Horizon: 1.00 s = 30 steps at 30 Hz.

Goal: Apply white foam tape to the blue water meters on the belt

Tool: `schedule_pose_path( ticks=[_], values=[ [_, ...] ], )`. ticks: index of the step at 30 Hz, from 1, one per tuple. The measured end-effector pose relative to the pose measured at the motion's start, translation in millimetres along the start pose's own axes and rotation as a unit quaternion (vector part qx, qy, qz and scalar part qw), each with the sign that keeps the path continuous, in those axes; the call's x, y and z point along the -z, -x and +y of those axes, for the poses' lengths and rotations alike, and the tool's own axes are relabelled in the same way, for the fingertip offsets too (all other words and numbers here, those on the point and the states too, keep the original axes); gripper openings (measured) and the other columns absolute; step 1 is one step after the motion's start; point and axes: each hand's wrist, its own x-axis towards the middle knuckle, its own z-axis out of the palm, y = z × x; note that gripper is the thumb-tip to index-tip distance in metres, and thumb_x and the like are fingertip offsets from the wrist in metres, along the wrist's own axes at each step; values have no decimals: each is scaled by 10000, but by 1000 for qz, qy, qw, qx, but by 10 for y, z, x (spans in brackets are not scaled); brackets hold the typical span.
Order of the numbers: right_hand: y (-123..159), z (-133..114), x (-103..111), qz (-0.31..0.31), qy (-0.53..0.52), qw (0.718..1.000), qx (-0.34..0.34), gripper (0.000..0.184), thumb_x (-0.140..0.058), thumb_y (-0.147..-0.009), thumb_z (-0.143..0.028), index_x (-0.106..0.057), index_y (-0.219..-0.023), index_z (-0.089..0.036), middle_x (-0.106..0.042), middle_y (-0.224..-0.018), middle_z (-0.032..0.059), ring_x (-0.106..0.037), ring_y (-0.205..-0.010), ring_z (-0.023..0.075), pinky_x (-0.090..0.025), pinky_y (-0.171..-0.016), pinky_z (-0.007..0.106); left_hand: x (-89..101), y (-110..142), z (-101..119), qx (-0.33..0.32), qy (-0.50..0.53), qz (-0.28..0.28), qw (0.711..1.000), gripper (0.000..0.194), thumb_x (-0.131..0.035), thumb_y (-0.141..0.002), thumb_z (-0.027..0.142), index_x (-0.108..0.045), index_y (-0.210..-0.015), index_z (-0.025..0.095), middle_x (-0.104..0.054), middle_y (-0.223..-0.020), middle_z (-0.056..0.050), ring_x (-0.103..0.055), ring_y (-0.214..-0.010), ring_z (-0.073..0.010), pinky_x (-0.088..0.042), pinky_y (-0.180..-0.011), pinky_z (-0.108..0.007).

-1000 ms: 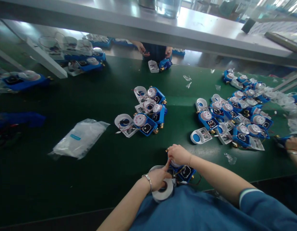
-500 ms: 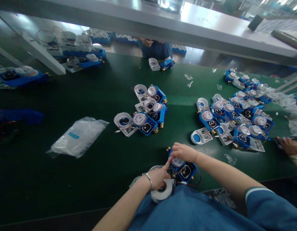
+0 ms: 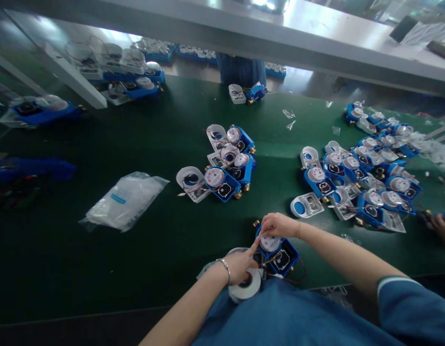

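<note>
In the head view, our right hand (image 3: 280, 225) was bent over the upper rim of the clear round dial (image 3: 270, 243) on the blue meter unit (image 3: 289, 253). Its fingertips were drawn close together; we could not tell whether they gripped anything small. Our left hand (image 3: 240, 266) had its index finger stretched to the dial's left edge, meeting the right fingertips, with the other fingers curled; what lay under them was hidden.

The unit sat just below the right hand and to the right of the left hand, on the green table (image 3: 154, 269). The white roll (image 3: 249, 290) lay just below the left hand, and the dark red wires (image 3: 303, 269) looped out below the right.

Good work here, we judged, called for light, even fingertip pressure at the rim, a steady unit, and wires kept free of both hands.
</note>
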Motion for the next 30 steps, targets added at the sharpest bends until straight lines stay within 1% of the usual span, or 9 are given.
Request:
schedule_pose_path(
  ticks=[6, 10, 16, 19, 21, 24, 26, 28, 30],
  values=[
    [143, -40, -230, 108, 49, 993, 28, 159, -484, -835, -186, -642, -839, -187, -629, -895, 44, -511, -868, 144, -429, -797, 272, -12, 43, 1, 3, 23, 15, 1000, 522, -549, -664, 217, -509, -1170, 340, -188, -1463, -14, -621, -836, -217, -485, -770, -357],
    [290, -20, -348, 162, 79, 983, 34, 169, -442, -854, -168, -610, -856, -175, -620, -926, 70, -498, -872, 148, -442, -796, 294, -15, 11, 8, 20, 41, 16, 999, 548, -556, -636, 195, -514, -1168, 320, -412, -1350, -21, -615, -830, -201, -472, -794, -330],
    [300, 65, -282, 162, 68, 984, 14, 152, -468, -843, -168, -620, -834, -174, -618, -839, 55, -498, -781, 140, -439, -740, 268, 26, -74, 64, 38, 36, 9, 999, 603, -560, -613, 166, -478, -1196, 294, -552, -1206, -53, -617, -840, -224, -463, -782, -338],
    [243, 110, -204, 129, 47, 990, 5, 138, -493, -834, -188, -626, -810, -163, -617, -836, 55, -507, -812, 138, -433, -764, 261, 199, -36, 35, 23, 72, 22, 997, 513, -526, -623, 150, -525, -1110, 309, -568, -1189, -13, -602, -912, -213, -453, -797, -308],
    [222, 128, -165, 117, 43, 992, 1, 127, -504, -826, -179, -626, -798, -157, -620, -850, 53, -515, -834, 134, -427, -786, 258, 351, 31, -72, 27, 117, 70, 990, 449, -478, -655, 145, -534, -1070, 306, -581, -1163, 11, -584, -958, -183, -438, -822, -275],
    [226, 140, -130, 110, 45, 993, 1, 129, -498, -816, -127, -621, -832, -162, -622, -898, 45, -517, -865, 122, -419, -806, 239, 504, 154, -364, 182, 128, 159, 962, 412, -426, -745, 235, -461, -1155, 262, -642, -1005, -37, -597, -915, -194, -444, -821, -311],
    [234, 150, -115, 99, 49, 994, 2, 164, -486, -805, -79, -617, -851, -166, -620, -935, 39, -511, -884, 113, -410, -818, 223, 509, 223, -565, 305, 97, 178, 931, 455, -409, -773, 307, -420, -1213, 192, -644, -969, -124, -579, -951, -291, -423, -839, -464],
    [232, 164, -103, 90, 53, 995, 5, 188, -478, -794, -49, -616, -845, -165, -618, -947, 34, -506, -882, 108, -402, -822, 212, 444, 253, -679, 392, 54, 187, 899, 530, -431, -752, 263, -371, -1269, 160, -591, -1086, -206, -440, -1121, -420, -275, -854, -679],
    [219, 173, -98, 84, 57, 995, 10, 188, -476, -794, -51, -619, -828, -168, -620, -925, 29, -504, -857, 108, -398, -810, 208, 348, 211, -666, 418, 4, 237, 877, 597, -452, -709, 161, -346, -1295, 194, -416, -1315, -204, -184, -1274, -452, -68, -860, -769]
  ],
)
